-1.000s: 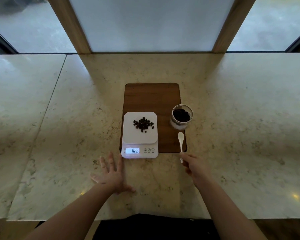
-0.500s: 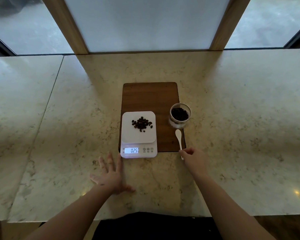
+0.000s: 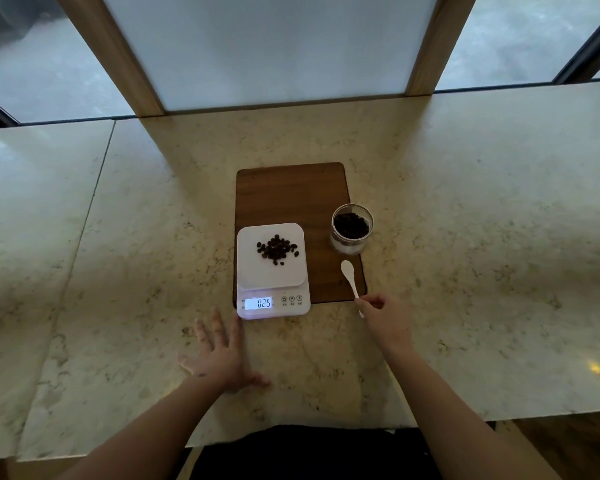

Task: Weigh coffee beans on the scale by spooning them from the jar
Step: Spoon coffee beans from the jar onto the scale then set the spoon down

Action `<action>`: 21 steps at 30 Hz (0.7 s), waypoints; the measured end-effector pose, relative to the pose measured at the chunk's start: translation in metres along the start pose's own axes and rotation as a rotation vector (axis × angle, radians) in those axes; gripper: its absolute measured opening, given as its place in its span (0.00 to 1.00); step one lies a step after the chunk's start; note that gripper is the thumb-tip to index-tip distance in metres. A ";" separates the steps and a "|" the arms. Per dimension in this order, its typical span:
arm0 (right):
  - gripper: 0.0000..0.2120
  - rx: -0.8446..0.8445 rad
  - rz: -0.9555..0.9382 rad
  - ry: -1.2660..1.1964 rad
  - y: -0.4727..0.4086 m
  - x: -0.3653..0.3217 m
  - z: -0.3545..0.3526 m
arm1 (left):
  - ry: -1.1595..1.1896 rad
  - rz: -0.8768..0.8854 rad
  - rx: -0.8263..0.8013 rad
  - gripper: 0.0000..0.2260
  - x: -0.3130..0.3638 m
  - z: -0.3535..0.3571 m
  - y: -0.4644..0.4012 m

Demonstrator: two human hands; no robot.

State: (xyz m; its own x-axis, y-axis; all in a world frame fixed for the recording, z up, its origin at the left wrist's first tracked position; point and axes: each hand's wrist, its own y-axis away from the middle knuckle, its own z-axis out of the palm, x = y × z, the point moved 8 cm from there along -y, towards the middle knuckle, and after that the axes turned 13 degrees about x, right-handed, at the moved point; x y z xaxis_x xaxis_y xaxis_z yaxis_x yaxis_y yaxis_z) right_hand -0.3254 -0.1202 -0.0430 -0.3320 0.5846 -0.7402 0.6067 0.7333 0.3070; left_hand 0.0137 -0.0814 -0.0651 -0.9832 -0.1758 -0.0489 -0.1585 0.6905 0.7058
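A white digital scale [image 3: 272, 271] stands on the front left of a dark wooden board [image 3: 293, 192], its display reading 025. A small pile of coffee beans [image 3: 277, 249] lies on its platform. To the right stands an open glass jar [image 3: 351, 228] with beans inside. The white spoon [image 3: 350, 277] lies with its bowl on the board, empty, handle toward me. My right hand [image 3: 387, 322] pinches the handle's end. My left hand [image 3: 219, 351] rests flat on the counter with fingers spread, just in front of the scale's left corner.
The board sits on a wide marble counter [image 3: 482, 237] with a seam on the left [image 3: 87, 216]. Wooden window posts [image 3: 118, 64] rise at the counter's back edge. The counter's front edge runs just before my body.
The scale reading went from 026 to 025. My right hand has slid slightly forward along the spoon handle; the spoon stays lying on the board. My left hand has not moved.
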 end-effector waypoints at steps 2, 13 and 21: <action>0.03 0.014 0.020 -0.058 -0.001 0.002 -0.002 | -0.007 -0.005 0.008 0.70 0.000 -0.001 0.000; 0.06 0.066 -0.014 0.003 -0.008 0.003 -0.006 | -0.028 0.004 0.025 0.69 -0.001 0.001 -0.002; 0.02 0.046 -0.325 0.397 -0.003 -0.020 -0.007 | -0.035 0.009 0.029 0.69 -0.002 0.000 -0.002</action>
State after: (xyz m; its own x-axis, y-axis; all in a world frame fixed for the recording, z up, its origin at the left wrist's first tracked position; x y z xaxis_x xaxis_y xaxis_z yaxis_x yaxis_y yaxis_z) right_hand -0.3258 -0.1317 -0.0252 -0.7519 0.4222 -0.5064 0.4547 0.8882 0.0654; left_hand 0.0162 -0.0824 -0.0667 -0.9871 -0.1450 -0.0681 -0.1519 0.7122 0.6853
